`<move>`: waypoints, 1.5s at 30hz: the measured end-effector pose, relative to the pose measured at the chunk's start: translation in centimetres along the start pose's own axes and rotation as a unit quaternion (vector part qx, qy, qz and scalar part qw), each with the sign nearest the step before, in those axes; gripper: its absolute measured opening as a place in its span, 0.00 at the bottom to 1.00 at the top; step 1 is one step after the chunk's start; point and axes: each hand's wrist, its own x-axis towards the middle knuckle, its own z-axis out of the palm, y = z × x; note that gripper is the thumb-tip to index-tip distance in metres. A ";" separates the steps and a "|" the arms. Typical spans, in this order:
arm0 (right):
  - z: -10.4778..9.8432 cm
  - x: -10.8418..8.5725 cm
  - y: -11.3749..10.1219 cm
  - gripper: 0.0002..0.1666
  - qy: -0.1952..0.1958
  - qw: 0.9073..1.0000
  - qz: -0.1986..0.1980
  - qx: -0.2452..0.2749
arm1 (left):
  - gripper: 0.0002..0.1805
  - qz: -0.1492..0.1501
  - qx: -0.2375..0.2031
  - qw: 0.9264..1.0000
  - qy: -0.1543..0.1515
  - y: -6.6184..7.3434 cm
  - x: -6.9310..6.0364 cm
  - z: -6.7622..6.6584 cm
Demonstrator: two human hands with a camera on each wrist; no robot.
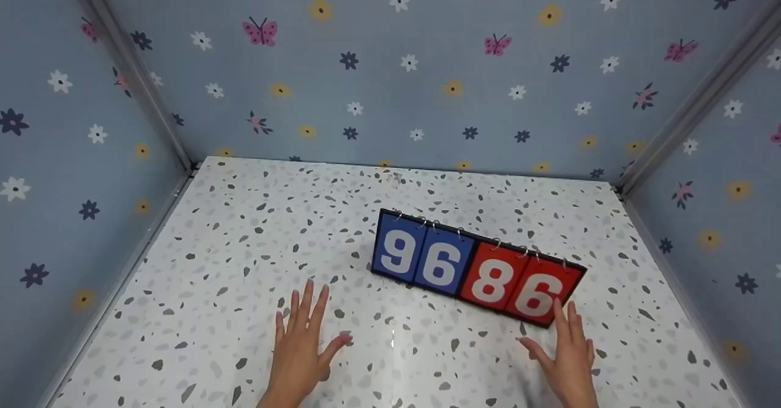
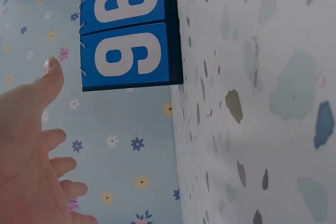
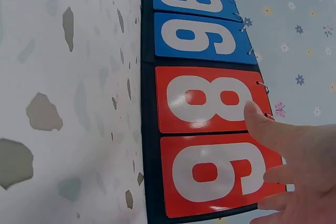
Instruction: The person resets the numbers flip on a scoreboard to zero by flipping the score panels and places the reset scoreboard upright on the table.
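Observation:
A flip scoreboard (image 1: 459,291) stands at an angle on the table, its right end nearer to me. Its blue cards (image 2: 126,55) read 9 and 6, its red cards (image 3: 212,174) 8 and 6, all hung on metal rings. My left hand (image 1: 297,352) hovers to the left of the board with fingers straight and thumb spread, holding nothing. At the board's right end is my right hand (image 1: 568,359), fingers extended; its index fingertip overlaps the last red card in the head view. Whether it touches the card I cannot tell.
The table (image 1: 244,237) has a white speckled top. Light blue panels with flowers and butterflies enclose it: a back panel (image 1: 378,36), a left panel (image 1: 55,213) and a right panel (image 1: 714,225). Grey posts (image 1: 671,106) stand at the back corners.

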 end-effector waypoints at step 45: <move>6.2 11.7 10.0 0.31 0.189 0.914 0.014 0.359 | 0.23 -0.055 -0.486 0.872 0.006 3.1 14.7 4.9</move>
